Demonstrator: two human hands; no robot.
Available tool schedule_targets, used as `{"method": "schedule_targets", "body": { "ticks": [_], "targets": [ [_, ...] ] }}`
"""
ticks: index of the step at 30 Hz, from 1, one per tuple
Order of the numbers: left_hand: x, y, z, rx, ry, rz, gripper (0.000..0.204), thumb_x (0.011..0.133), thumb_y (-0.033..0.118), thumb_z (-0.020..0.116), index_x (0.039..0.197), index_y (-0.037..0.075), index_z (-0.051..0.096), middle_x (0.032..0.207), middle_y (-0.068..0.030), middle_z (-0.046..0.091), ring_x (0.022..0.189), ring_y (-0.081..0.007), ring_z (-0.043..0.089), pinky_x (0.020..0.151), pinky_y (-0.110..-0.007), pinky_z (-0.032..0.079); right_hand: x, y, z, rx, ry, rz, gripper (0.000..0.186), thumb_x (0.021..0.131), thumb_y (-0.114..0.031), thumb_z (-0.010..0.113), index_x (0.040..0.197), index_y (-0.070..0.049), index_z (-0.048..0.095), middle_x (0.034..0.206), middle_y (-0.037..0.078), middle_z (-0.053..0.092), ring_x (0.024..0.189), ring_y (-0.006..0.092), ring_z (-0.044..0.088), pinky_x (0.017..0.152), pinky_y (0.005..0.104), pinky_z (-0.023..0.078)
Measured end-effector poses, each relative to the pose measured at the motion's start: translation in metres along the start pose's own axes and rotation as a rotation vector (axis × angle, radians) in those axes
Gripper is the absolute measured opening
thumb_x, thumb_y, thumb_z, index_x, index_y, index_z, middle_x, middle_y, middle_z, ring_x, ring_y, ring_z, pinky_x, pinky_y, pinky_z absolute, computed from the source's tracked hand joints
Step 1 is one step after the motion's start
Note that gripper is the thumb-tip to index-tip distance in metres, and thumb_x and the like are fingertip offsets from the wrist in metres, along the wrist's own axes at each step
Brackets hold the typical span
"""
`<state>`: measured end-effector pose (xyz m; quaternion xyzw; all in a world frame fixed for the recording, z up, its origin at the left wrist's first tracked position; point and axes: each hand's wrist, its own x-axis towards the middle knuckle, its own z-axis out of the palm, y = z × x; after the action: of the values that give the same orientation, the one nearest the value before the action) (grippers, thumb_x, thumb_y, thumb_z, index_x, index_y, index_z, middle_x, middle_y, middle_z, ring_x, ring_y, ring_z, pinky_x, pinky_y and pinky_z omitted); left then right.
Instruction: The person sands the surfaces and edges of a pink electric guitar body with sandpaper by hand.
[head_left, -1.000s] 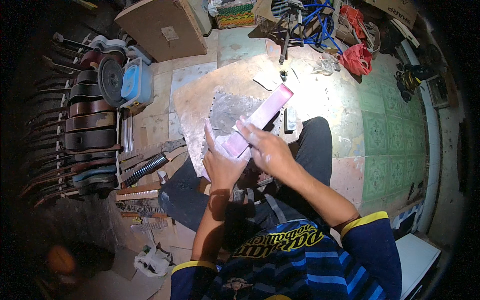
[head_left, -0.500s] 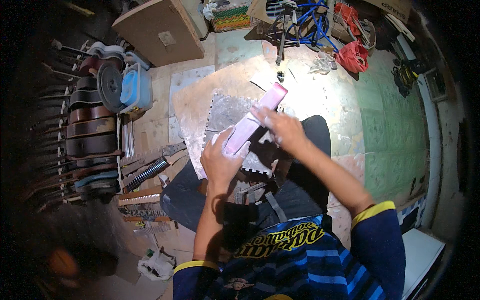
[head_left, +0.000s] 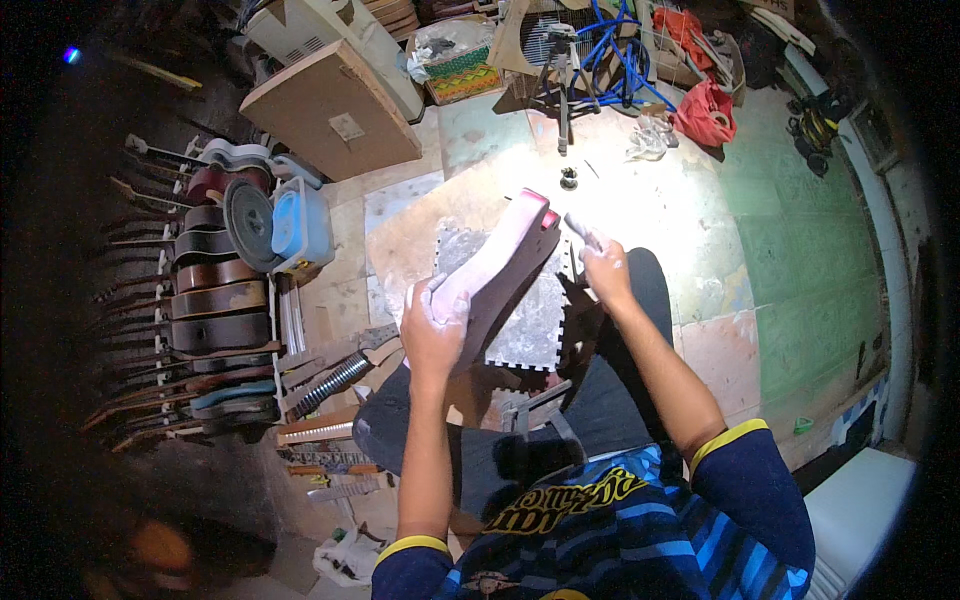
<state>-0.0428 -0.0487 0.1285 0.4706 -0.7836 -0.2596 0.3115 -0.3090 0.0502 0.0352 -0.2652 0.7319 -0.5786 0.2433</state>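
Observation:
Before me a guitar body point(head_left: 488, 259) is tilted up on its edge, its curved side coated in pale dust with red showing at the far end. My left hand point(head_left: 434, 322) is closed round its near part, with white dust on the fingers. To the right of the far end, apart from it, my right hand point(head_left: 607, 273) grips a slim grey sanding block point(head_left: 580, 230). A grey foam mat point(head_left: 528, 340) with a toothed edge lies under the guitar body, between my legs.
Several guitars point(head_left: 215, 335) stand in a row on the left, by a blue plastic tub point(head_left: 300, 225). A brown board point(head_left: 330, 110) leans at the back left. Beyond the mat are a tripod point(head_left: 563, 90), blue hose point(head_left: 625, 60) and a red bag point(head_left: 705, 112).
The guitar body has turned so more of its dark face shows. My right hand has come off its side and moved right with the block. My left hand still holds on.

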Motion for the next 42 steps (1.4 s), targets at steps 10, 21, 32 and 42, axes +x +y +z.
{"method": "schedule_targets", "body": {
  "ticks": [10, 21, 32, 42],
  "targets": [
    [0.053, 0.028, -0.022, 0.603, -0.414, -0.075, 0.065, 0.095, 0.052, 0.069, 0.133, 0.0, 0.066, 0.119, -0.0269, 0.072, 0.11, -0.04, 0.071, 0.095, -0.046, 0.055, -0.045, 0.072, 0.051, 0.134, -0.264, -0.124, 0.07, 0.082, 0.007, 0.05, 0.152, 0.003, 0.048, 0.148, 0.024, 0.058, 0.141, 0.032, 0.053, 0.12, 0.0365, 0.037],
    [0.067, 0.075, 0.129, 0.552, -0.197, 0.214, 0.076, 0.094, 0.034, 0.072, 0.153, -0.004, 0.042, 0.133, -0.0331, 0.059, 0.12, -0.0434, 0.063, 0.095, -0.052, 0.054, 0.028, 0.045, 0.056, 0.282, -0.134, -0.145, 0.071, 0.084, 0.001, 0.052, 0.154, 0.003, 0.041, 0.149, 0.029, 0.054, 0.144, 0.0407, 0.049, 0.121, 0.0424, 0.037],
    [0.004, 0.059, 0.01, 0.756, -0.39, 0.064, 0.074, 0.1, 0.041, 0.062, 0.154, -0.005, 0.041, 0.133, -0.029, 0.063, 0.128, -0.0399, 0.058, 0.107, -0.052, 0.047, 0.048, 0.063, 0.062, -0.108, -0.249, -0.395, 0.022, 0.089, -0.008, 0.056, 0.099, 0.009, 0.065, 0.133, 0.036, 0.06, 0.131, 0.0477, 0.056, 0.111, 0.0484, 0.046],
    [-0.099, -0.029, -0.008, 0.327, 0.01, -0.183, 0.078, 0.098, 0.03, 0.065, 0.159, -0.005, 0.032, 0.156, -0.0303, 0.042, 0.143, -0.0475, 0.043, 0.121, -0.053, 0.032, 0.045, 0.053, 0.054, -0.053, -0.316, -0.366, 0.05, 0.087, -0.004, 0.048, 0.135, 0.002, 0.059, 0.144, 0.027, 0.057, 0.134, 0.0448, 0.054, 0.115, 0.0436, 0.041]
  ]
}}
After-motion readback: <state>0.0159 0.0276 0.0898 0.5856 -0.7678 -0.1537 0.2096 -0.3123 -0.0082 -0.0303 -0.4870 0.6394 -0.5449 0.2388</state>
